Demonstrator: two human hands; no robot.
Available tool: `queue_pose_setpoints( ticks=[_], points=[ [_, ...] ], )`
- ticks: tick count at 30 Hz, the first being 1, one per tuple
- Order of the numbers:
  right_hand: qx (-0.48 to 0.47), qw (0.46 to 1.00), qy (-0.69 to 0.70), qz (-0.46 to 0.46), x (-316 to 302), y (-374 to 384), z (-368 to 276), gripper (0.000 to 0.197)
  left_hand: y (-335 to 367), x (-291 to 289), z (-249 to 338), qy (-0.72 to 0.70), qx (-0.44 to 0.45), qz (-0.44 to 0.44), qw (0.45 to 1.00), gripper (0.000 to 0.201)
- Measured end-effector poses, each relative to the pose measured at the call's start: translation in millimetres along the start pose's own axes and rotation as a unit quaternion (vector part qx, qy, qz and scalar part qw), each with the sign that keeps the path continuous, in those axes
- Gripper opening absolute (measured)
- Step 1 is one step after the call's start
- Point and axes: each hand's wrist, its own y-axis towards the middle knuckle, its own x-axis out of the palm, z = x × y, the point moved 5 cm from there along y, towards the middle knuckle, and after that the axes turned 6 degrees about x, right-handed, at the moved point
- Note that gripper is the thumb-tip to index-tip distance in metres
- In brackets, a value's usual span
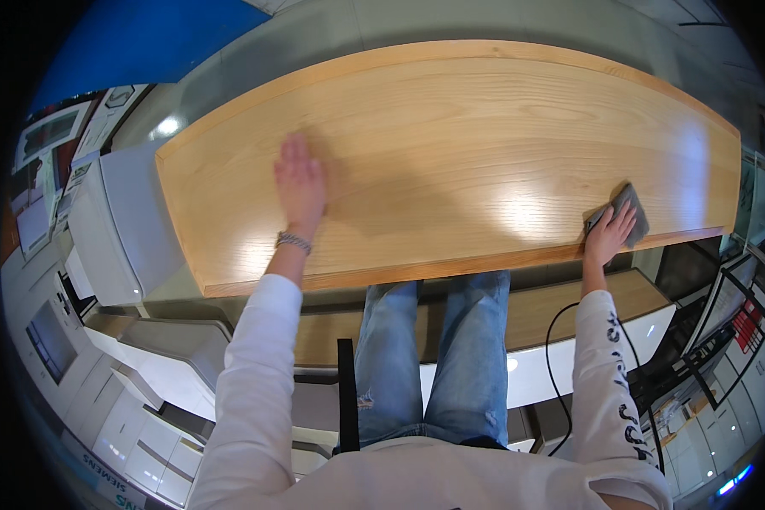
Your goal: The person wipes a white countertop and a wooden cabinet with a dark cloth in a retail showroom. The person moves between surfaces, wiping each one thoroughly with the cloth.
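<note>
A wooden table with a glossy, light-brown top spreads out in front of me. On its near right part lies a grey cloth, pressed flat beneath my right hand. The fingers of that hand stretch over the cloth, close to the table's near edge. Farther left, my left hand is slightly blurred over the tabletop, fingers outstretched, with nothing in it. Whether its palm touches the wood I cannot tell. A bracelet circles my left wrist.
A raised wooden rim runs along the table's near edge. White box-like furniture stands close to the table's left end. Beneath my right arm hangs a black cable. A black metal rack is at the right.
</note>
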Motion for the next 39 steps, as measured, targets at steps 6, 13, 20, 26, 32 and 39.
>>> queue_pose_setpoints(
  ticks=[6, 13, 20, 26, 32, 39],
  points=[
    [-0.2, 0.969, 0.127, -0.069, -25, -192, -167, 0.048, -57, -25, -105, 0.061, -0.048, -0.011, 0.997, 0.054],
    [-0.471, 0.832, 0.122, -0.267, -35, -353, -323, 0.057, -49, -25, -87, 0.061, -0.05, 0.012, 0.997, 0.052],
    [-0.36, 0.907, 0.034, -0.217, -14, -210, -232, 0.054, -50, -33, -90, 0.078, -0.055, 0.01, 0.995, 0.051],
    [-0.068, 0.997, 0.006, -0.032, -1, -113, -138, 0.052, -49, -30, -90, 0.072, -0.057, 0.02, 0.996, 0.051],
    [-0.293, 0.931, 0.066, -0.206, -13, -245, -302, 0.056, -50, -30, -94, 0.084, -0.069, 0.016, 0.994, 0.051],
    [-0.505, 0.802, 0.158, -0.276, -16, -273, -387, 0.053, -47, -31, -97, 0.059, -0.065, 0.024, 0.996, 0.052]
  ],
)
